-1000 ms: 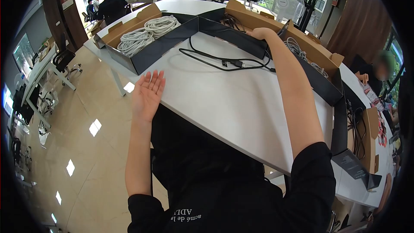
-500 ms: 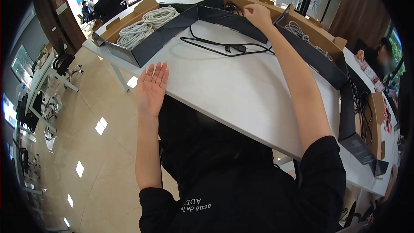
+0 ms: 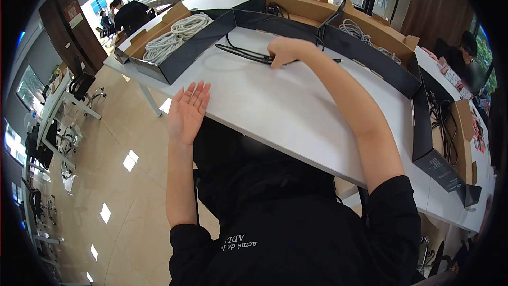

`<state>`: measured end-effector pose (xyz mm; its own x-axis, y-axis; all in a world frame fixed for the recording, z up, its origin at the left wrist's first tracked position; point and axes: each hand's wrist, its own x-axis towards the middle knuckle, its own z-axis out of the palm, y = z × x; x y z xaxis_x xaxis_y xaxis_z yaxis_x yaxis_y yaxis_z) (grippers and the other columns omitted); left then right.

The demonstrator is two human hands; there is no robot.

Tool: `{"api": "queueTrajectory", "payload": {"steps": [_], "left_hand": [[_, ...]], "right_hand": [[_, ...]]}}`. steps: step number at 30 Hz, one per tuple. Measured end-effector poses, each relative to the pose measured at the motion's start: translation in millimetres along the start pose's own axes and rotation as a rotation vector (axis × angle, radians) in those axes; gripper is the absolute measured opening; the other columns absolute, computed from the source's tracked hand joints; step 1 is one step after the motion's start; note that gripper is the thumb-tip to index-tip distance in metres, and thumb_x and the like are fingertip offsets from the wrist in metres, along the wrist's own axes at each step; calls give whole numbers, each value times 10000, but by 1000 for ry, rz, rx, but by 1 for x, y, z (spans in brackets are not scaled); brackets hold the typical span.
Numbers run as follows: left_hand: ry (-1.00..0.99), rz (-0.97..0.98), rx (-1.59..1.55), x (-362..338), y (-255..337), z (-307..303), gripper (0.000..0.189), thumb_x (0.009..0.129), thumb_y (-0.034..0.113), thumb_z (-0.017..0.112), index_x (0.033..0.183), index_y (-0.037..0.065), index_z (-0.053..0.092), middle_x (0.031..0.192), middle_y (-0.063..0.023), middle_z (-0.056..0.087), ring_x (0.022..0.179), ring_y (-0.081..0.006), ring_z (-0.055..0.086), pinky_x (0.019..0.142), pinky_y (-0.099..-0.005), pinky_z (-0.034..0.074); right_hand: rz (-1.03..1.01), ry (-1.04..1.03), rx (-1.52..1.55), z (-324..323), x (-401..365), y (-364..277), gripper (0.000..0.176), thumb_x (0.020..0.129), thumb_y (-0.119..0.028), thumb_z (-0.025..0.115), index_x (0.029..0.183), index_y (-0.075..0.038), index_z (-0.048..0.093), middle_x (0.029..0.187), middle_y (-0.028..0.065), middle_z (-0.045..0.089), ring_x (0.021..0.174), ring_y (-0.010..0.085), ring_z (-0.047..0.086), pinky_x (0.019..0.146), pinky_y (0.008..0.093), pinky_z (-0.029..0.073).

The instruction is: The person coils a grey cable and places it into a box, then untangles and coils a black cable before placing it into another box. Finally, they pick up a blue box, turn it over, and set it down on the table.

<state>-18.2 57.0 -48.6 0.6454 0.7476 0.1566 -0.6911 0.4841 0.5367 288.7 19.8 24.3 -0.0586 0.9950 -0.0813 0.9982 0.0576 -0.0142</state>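
My right hand (image 3: 286, 51) is closed round a black cable (image 3: 244, 53) over the white table (image 3: 254, 95). One looped part of the cable sticks out to the left of the fist, and an end with a plug shows to the right. Part of the cable runs up to the dark box wall behind. My left hand (image 3: 189, 114) is palm up with its fingers stretched, beside the table's front left edge, and holds nothing.
Open boxes line the table's back and right: one with white coiled cables (image 3: 177, 37), one with dark cables (image 3: 276, 10), one with grey cables (image 3: 355, 30), one with black cables (image 3: 443, 122). A person (image 3: 468, 55) is at the far right.
My right hand has come from the back box to the black cable on the table and closed on it. The cable's loops have shifted. My left hand has hardly moved.
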Motion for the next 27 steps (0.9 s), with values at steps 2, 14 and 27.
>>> {"api": "queueTrajectory", "payload": {"steps": [2,14,27], "left_hand": [[-15,-20,9,-1,-3,0,341,907,227,404,1124,-35,379,1210,-195,407,1192,-313,385,988,-381,361],[64,24,576,-28,-10,17,439,887,262,492,1209,5,340,1122,-128,503,796,-177,574,741,-302,479],[213,309,215,-10,32,-22,250,919,218,428,1116,69,470,889,-11,549,747,-113,528,652,-253,434]], "right_hand": [[-36,46,-2,9,5,-6,313,629,-200,583,810,54,615,792,204,605,760,324,590,638,400,464],[-346,-70,-268,8,-60,-170,163,647,-106,559,755,-42,663,743,119,631,723,255,627,590,353,490],[-415,-103,155,-47,-69,-122,219,819,-232,530,859,-17,550,704,122,583,644,249,607,580,347,473]]}}
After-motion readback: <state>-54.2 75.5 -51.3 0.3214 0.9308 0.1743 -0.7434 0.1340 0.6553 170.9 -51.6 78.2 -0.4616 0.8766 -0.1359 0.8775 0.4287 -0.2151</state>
